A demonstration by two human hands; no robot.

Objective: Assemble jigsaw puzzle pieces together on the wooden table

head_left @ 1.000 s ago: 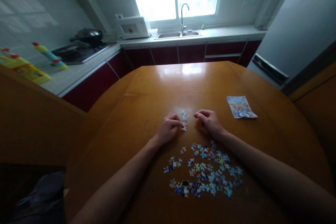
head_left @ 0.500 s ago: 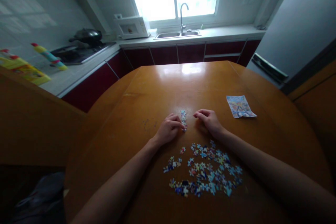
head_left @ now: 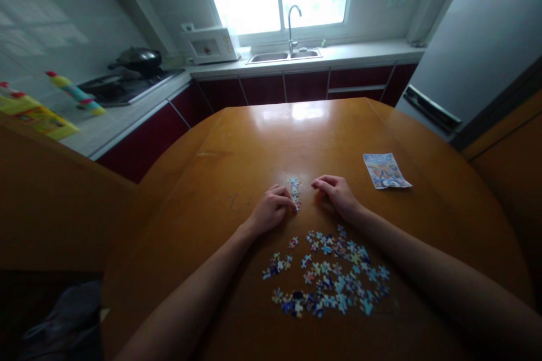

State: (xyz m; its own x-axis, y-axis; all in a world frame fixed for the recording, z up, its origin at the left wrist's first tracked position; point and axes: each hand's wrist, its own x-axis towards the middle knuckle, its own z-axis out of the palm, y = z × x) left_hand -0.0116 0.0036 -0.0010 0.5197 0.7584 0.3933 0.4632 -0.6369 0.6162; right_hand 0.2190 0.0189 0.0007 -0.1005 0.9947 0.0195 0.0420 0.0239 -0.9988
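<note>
The left hand curls, fingers narrow, tips at the near end of an upright-running strip of puzzle pieces, probably steadying it; whether they pinch it cannot be told. The right hand rests just beyond the strip's right side, fingers bent with tips close together; a hidden piece cannot be ruled out. Loose pieces spread nearer the viewer than both hands' fingers, seemingly for easy reach. A printed sheet lies right of the right fingers, likely kept visible.
</note>
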